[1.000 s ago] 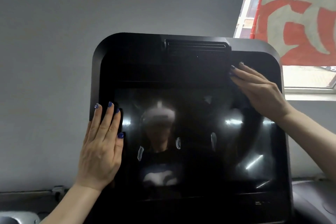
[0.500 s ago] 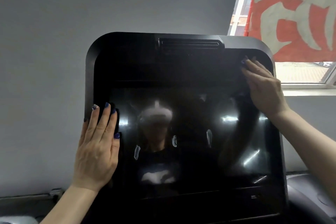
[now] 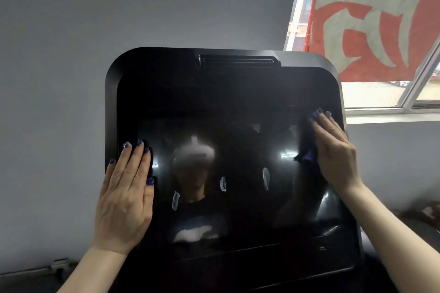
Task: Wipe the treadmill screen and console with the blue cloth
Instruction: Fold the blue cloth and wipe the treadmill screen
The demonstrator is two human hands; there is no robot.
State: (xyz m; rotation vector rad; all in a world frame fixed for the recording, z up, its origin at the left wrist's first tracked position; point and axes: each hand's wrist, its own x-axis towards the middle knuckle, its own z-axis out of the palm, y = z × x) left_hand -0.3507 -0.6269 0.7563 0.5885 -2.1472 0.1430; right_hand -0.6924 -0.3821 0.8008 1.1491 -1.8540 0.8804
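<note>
The wiping step was in hand. The right hand pressed the blue cloth flat-fingered against the screen at its right edge; the left hand lay flat, holding nothing, on its left edge. The next stroke likely called for covering the screen's unwiped middle.

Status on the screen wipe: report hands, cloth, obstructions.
Left hand flat on screen edge. Right hand presses blue cloth against right side. Nothing in the way.
</note>
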